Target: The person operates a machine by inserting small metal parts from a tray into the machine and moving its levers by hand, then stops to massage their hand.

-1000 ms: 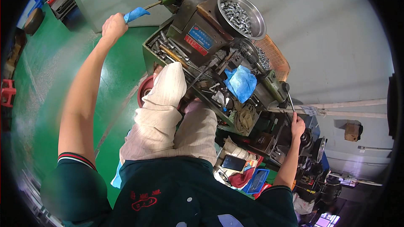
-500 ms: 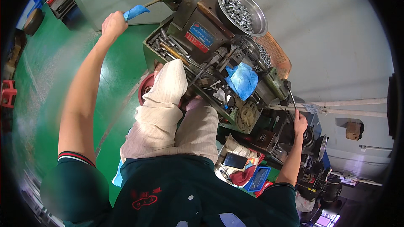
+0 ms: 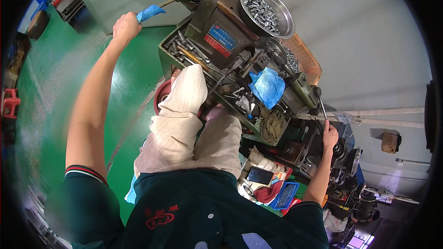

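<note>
My left hand (image 3: pixel 126 27) is closed around the end of a lever (image 3: pixel 167 2) at the machine's far left, where blue wrapping (image 3: pixel 151 13) covers the grip. On the other side, my right hand (image 3: pixel 330 135) grips a thin metal lever (image 3: pixel 321 106) that slants down from the machine's right end. Between them stands a green bench machine (image 3: pixel 210 16) with a chuck-like round part (image 3: pixel 274 50) near its middle. A blue cloth (image 3: pixel 267 87) lies over the machine bed. What sits at the working point is too small to make out.
A steel bowl (image 3: pixel 287 14) of small metal parts sits on top of the machine, with an orange basket (image 3: pixel 307 57) behind. Rods and tools fill the tray (image 3: pixel 170 41) before my knees. A phone (image 3: pixel 260 175) and a blue tray (image 3: pixel 285 196) lie right of my lap.
</note>
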### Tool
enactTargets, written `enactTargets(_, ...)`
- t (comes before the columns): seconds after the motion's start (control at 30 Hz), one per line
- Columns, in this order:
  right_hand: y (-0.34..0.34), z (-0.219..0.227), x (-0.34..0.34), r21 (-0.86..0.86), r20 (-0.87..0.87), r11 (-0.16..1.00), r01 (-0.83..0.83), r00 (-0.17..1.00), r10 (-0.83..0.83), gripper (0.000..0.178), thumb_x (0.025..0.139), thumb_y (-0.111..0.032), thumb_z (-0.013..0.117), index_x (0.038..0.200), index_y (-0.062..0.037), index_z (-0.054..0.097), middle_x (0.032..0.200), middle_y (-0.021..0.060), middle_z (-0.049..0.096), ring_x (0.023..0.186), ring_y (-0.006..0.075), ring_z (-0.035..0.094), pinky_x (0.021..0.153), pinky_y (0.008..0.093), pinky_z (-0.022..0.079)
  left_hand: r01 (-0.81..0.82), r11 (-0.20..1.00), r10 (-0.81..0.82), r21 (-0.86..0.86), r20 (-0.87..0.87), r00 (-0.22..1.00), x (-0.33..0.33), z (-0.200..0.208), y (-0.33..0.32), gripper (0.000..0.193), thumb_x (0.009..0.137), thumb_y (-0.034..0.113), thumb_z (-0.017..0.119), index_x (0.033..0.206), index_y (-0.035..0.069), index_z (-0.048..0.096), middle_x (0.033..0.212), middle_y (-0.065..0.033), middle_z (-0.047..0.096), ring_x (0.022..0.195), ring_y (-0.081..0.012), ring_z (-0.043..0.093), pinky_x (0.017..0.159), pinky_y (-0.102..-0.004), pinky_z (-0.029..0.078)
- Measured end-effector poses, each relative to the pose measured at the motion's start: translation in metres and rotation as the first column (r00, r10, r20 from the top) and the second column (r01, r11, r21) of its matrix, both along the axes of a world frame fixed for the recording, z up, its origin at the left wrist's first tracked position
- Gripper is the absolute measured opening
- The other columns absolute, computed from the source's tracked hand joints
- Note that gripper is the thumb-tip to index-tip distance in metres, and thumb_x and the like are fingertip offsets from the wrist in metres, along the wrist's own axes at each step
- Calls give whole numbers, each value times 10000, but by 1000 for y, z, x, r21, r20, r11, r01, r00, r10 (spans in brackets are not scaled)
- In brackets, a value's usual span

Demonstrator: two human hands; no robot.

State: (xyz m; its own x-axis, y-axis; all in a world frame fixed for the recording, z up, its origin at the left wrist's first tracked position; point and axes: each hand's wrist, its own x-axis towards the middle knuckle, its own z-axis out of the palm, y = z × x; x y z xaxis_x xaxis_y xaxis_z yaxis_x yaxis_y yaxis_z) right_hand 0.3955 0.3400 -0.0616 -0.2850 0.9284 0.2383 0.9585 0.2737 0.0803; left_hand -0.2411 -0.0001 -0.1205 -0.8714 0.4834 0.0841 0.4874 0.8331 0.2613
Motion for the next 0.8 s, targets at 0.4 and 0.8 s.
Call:
enactTargets(0.4, -5, 1, -4, 27, 3, 1000, 6, 1000, -6, 589, 830, -554, 375, 749, -32, 636, 693, 223, 588, 716, 400, 568, 634, 459, 434, -2, 1000, 2, 6, -10, 1000, 1, 0, 2, 263, 704, 112, 577, 963, 100, 619, 871, -150, 623, 837, -317, 598, 728, -406, 480)
enactTargets(0.8, -8, 3, -7, -17, 24, 998, 67, 997, -67, 607, 822, -570, 370, 735, -30, 633, 707, 226, 591, 731, 402, 569, 651, 462, 433, -9, 1000, 9, 8, -23, 1000, 0, 0, 3, 215, 701, 95, 575, 908, 78, 629, 863, -156, 622, 830, -322, 599, 726, -406, 479)
